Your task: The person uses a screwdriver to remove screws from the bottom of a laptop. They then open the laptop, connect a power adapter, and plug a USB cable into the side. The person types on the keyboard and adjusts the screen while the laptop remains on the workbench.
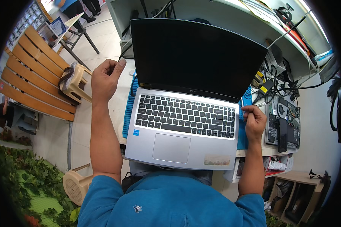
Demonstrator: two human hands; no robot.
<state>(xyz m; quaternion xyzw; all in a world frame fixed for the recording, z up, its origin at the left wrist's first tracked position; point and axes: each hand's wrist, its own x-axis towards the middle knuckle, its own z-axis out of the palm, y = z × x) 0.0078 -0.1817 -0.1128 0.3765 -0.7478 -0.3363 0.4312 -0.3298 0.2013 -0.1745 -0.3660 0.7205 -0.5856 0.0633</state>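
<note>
An open silver laptop (140, 145) with black keys lies in front of me, overhanging the near edge of the table. Its raised screen (195, 56) is dark. To the left of the screen, my left hand (104, 81) is lifted with curled fingers and the thumb against the index finger. A thin black cable (125, 50) passes close to that thumb tip; I cannot make out whether it is gripped. My right hand (255, 123) is closed beside the laptop's right edge, its fingertips near the keyboard side. Anything between those fingers is hidden.
A ribbed blue mat (129, 115) lies under the laptop. Right of it are an opened laptop base (272, 130), a black phone (282, 135) and tangled cables with a black adapter (266, 87). A shelf (231, 17) stands behind; a slatted wooden bench (38, 75) is left.
</note>
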